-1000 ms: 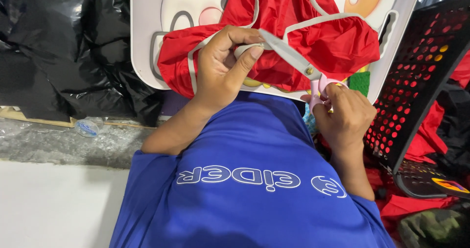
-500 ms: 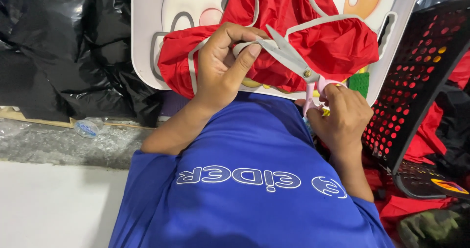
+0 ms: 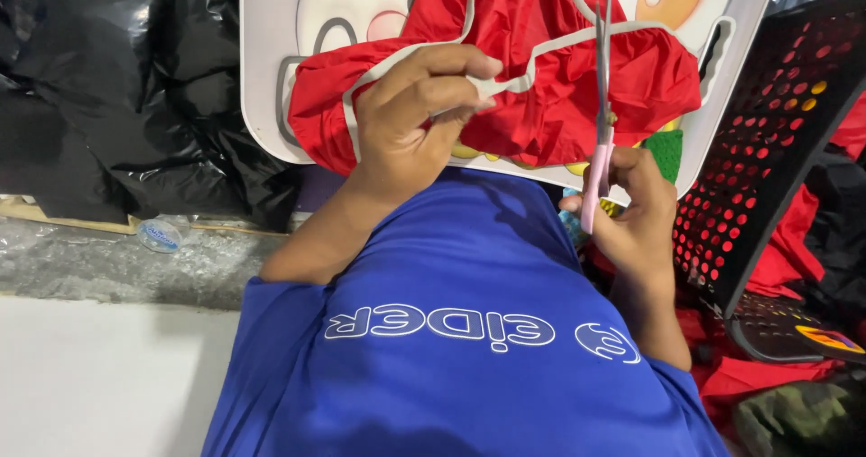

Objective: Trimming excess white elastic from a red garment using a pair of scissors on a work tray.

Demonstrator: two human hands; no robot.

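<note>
We were looking down over our own blue shirt (image 3: pixel 451 331) at a heap of black plastic sheeting (image 3: pixel 117 87) on the left and a black perforated crate (image 3: pixel 776 123) leaning on the right, with more red cloth (image 3: pixel 794 240) behind it. Between them lay a white board with cartoon shapes (image 3: pixel 266 78), and spread across it was the red garment (image 3: pixel 541 78), edged in pale grey binding (image 3: pixel 505 83).

Our left hand (image 3: pixel 410 119) sat on the garment's near side, fingers curled shut, thumb and forefinger pinching a short run of that binding and lifting it slightly off the cloth. Our right hand (image 3: pixel 631 209) was off to the right and nearer our body, clenched around the pink handles of the scissors (image 3: pixel 600 105).

The scissors' long axis ran almost straight away from us, handles low, blades pointing up over the garment; the blades appeared closed, seen nearly edge-on, so we could not be sure. The pinched binding lay to the left of the blades, well clear of them, stretching roughly crosswise to their line. The right hand was the nearer one to the blade end; the left alone touched the binding. A small clear bottle (image 3: pixel 162 234) lay far left on the bubble wrap (image 3: pixel 108 267).
</note>
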